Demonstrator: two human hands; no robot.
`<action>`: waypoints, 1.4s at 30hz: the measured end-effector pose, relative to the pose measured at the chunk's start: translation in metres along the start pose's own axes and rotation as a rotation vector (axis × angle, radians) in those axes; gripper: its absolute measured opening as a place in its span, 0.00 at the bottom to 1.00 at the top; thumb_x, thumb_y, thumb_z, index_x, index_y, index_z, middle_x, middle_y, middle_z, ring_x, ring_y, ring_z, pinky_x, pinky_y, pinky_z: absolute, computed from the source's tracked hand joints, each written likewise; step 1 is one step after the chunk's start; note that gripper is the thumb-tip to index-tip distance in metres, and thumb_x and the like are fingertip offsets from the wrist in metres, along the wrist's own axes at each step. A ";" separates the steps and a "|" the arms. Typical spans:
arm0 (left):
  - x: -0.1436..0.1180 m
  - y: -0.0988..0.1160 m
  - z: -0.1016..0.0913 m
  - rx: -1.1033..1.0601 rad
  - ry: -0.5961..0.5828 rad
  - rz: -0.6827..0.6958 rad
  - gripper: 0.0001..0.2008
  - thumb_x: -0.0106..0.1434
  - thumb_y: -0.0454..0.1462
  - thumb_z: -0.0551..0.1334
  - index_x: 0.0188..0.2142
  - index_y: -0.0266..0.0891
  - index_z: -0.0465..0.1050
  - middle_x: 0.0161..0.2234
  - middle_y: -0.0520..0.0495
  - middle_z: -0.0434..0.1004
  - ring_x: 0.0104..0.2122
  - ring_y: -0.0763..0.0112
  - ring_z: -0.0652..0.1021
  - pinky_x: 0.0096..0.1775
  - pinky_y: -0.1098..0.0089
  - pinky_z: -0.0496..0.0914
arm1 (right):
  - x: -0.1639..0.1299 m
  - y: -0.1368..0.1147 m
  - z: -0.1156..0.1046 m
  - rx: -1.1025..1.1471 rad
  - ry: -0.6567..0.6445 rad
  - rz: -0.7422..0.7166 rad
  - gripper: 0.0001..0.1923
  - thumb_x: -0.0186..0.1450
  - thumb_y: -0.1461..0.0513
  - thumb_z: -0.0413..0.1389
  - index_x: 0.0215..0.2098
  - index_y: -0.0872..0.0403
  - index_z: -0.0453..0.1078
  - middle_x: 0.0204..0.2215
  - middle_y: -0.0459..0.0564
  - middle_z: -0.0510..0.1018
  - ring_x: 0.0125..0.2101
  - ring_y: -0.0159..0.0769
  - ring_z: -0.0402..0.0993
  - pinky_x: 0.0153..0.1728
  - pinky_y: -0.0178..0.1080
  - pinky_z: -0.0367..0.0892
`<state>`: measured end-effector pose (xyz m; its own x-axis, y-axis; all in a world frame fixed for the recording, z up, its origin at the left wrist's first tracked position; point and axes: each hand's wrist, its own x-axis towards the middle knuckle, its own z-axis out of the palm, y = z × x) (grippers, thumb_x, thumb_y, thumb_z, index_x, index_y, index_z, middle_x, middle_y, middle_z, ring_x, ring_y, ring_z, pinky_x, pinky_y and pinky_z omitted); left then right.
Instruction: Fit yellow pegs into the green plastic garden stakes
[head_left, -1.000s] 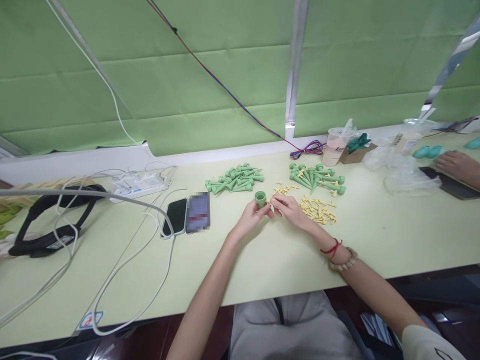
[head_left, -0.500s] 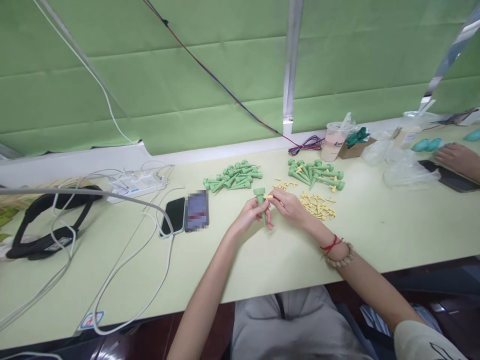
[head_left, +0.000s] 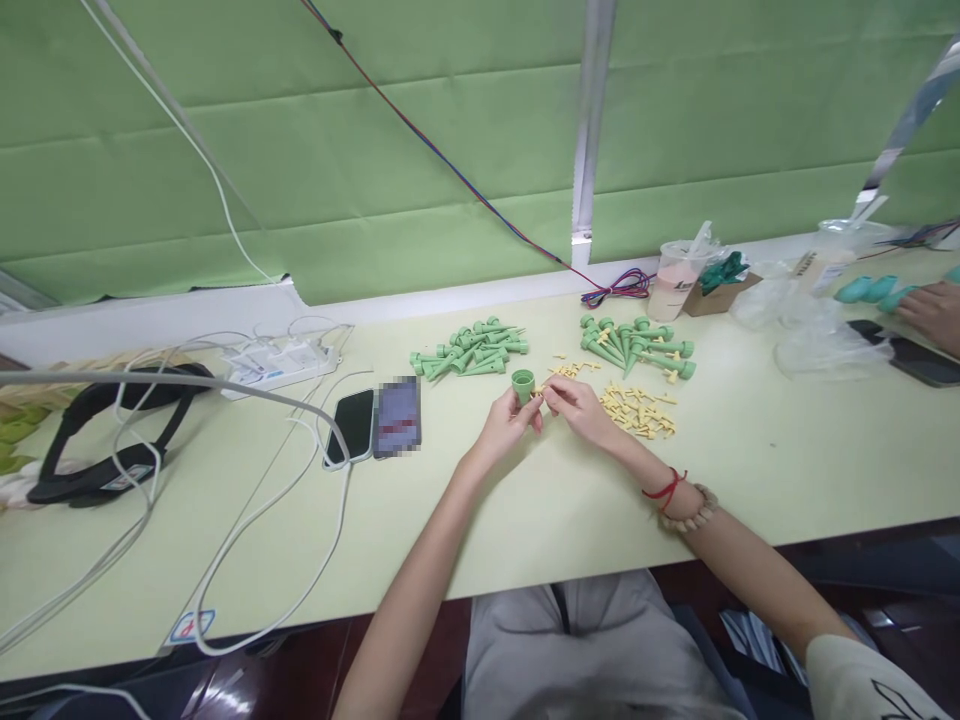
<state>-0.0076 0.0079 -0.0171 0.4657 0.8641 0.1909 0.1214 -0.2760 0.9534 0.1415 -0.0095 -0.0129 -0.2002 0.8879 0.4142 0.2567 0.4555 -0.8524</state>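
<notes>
My left hand [head_left: 504, 430] is closed around a green plastic watering spike [head_left: 523, 383], its hollow, open top tipped toward me. Between finger and thumb, my right hand [head_left: 579, 408] pinches a small yellow valve [head_left: 538, 391] at the spike's side; how far it sits in the spike is hidden by the fingers. Just right of that hand lies a heap of loose yellow valves [head_left: 637, 412], with a few more behind it. A pile of green spikes [head_left: 474, 352] lies at the back left. In another spike pile [head_left: 630, 345], at the back right, several carry yellow valves.
Two phones [head_left: 351, 425] [head_left: 397, 417] lie to the left, near white cables and a power strip [head_left: 281, 368]. A black strap headset [head_left: 112, 440] is farther left. A drink cup [head_left: 670, 285], a small cardboard box [head_left: 721, 295] and plastic bags stand back right. Another person's hand [head_left: 932, 310] is at the far right.
The spike in my left hand has tilted, so its open top now faces me. My right hand stays at its side with the yellow valve. The view has shifted slightly.
</notes>
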 end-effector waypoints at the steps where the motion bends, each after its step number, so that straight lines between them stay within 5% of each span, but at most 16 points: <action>1: 0.000 -0.001 0.001 0.026 0.021 0.004 0.11 0.60 0.44 0.54 0.31 0.37 0.61 0.20 0.53 0.68 0.22 0.75 0.71 0.30 0.73 0.64 | 0.000 0.000 0.000 0.029 -0.021 0.028 0.18 0.64 0.51 0.46 0.23 0.53 0.60 0.19 0.43 0.62 0.22 0.30 0.59 0.26 0.34 0.55; 8: -0.002 -0.006 -0.002 0.225 0.132 0.022 0.09 0.60 0.42 0.54 0.30 0.38 0.65 0.22 0.53 0.69 0.22 0.76 0.69 0.27 0.74 0.61 | 0.002 0.002 -0.002 0.117 -0.115 0.129 0.20 0.64 0.49 0.43 0.21 0.53 0.57 0.15 0.41 0.61 0.20 0.29 0.60 0.25 0.33 0.57; 14: -0.002 -0.004 0.000 0.316 0.128 0.017 0.12 0.61 0.45 0.52 0.32 0.39 0.65 0.23 0.52 0.71 0.22 0.74 0.71 0.28 0.74 0.63 | -0.001 -0.001 0.003 0.044 -0.018 0.163 0.21 0.64 0.49 0.43 0.21 0.54 0.58 0.15 0.41 0.60 0.19 0.28 0.57 0.24 0.33 0.56; 18: -0.003 -0.003 0.001 0.393 0.148 -0.036 0.15 0.63 0.47 0.48 0.36 0.39 0.63 0.25 0.49 0.74 0.25 0.69 0.74 0.30 0.71 0.65 | -0.003 -0.003 0.008 -0.065 0.124 0.197 0.16 0.62 0.49 0.48 0.33 0.53 0.64 0.22 0.42 0.66 0.19 0.28 0.62 0.23 0.33 0.59; 21: -0.005 -0.004 0.002 0.482 0.164 -0.063 0.14 0.62 0.45 0.51 0.42 0.39 0.63 0.25 0.47 0.74 0.25 0.64 0.75 0.31 0.68 0.64 | -0.005 -0.001 0.012 -0.097 0.103 0.206 0.21 0.58 0.52 0.54 0.46 0.52 0.61 0.32 0.46 0.70 0.20 0.28 0.68 0.23 0.34 0.64; 26: -0.009 -0.006 0.006 0.592 0.119 -0.064 0.17 0.59 0.43 0.54 0.47 0.39 0.61 0.25 0.46 0.74 0.26 0.60 0.74 0.29 0.69 0.62 | -0.006 0.004 0.018 -0.061 0.018 0.133 0.11 0.60 0.55 0.51 0.39 0.53 0.62 0.33 0.49 0.73 0.26 0.33 0.72 0.24 0.35 0.68; 33: -0.008 -0.007 0.007 0.608 0.080 0.029 0.16 0.63 0.45 0.48 0.48 0.43 0.58 0.23 0.53 0.69 0.23 0.69 0.72 0.27 0.73 0.61 | 0.008 0.011 -0.001 0.003 0.383 0.135 0.14 0.60 0.53 0.51 0.38 0.54 0.60 0.37 0.53 0.73 0.37 0.37 0.72 0.33 0.38 0.69; 38: -0.006 -0.017 0.004 0.685 0.170 0.015 0.14 0.63 0.42 0.47 0.47 0.43 0.60 0.25 0.52 0.70 0.22 0.70 0.71 0.29 0.71 0.62 | 0.017 0.030 -0.043 -0.281 0.642 0.199 0.17 0.63 0.50 0.45 0.39 0.55 0.58 0.34 0.54 0.74 0.32 0.35 0.72 0.33 0.37 0.67; 42: -0.003 -0.021 -0.001 0.737 0.268 0.020 0.12 0.62 0.38 0.48 0.44 0.39 0.62 0.36 0.44 0.70 0.31 0.67 0.73 0.35 0.67 0.65 | 0.014 0.045 -0.070 -0.432 0.691 0.284 0.19 0.61 0.51 0.49 0.41 0.57 0.59 0.33 0.55 0.74 0.29 0.37 0.70 0.32 0.40 0.64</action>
<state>-0.0121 0.0118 -0.0374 0.2580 0.9021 0.3460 0.7094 -0.4200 0.5660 0.2165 0.0283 -0.0228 0.5100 0.7481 0.4246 0.5753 0.0703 -0.8149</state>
